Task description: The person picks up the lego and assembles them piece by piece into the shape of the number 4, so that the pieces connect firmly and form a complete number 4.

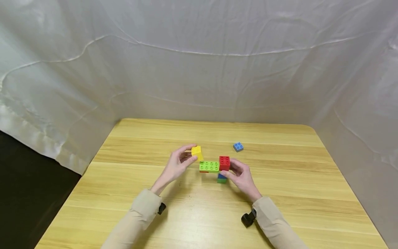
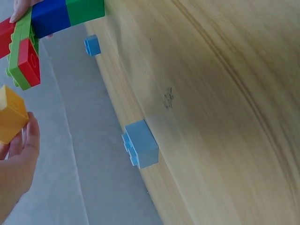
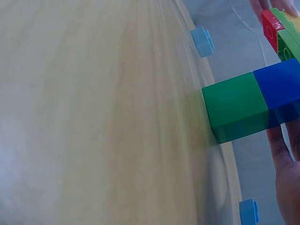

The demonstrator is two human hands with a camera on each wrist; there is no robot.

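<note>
In the head view, my left hand (image 1: 176, 167) pinches a yellow toy brick (image 1: 197, 152) between thumb and fingers. The brick sits tilted, close above the left end of a long light-green brick (image 1: 209, 167). My right hand (image 1: 244, 178) grips the right end of the build that this long brick belongs to. A red brick (image 1: 224, 163) stands on its right end, over a dark blue brick (image 3: 283, 91) and a green brick (image 3: 236, 108) stacked below. Under the left end, a smaller red brick (image 2: 29, 62) shows in the left wrist view.
A light blue brick (image 1: 238, 147) lies on the wooden table (image 1: 124, 193) beyond my right hand. The left wrist view shows another light blue brick (image 2: 141, 144) near the table's far edge. Pale cloth (image 1: 199, 69) hangs behind and at the sides.
</note>
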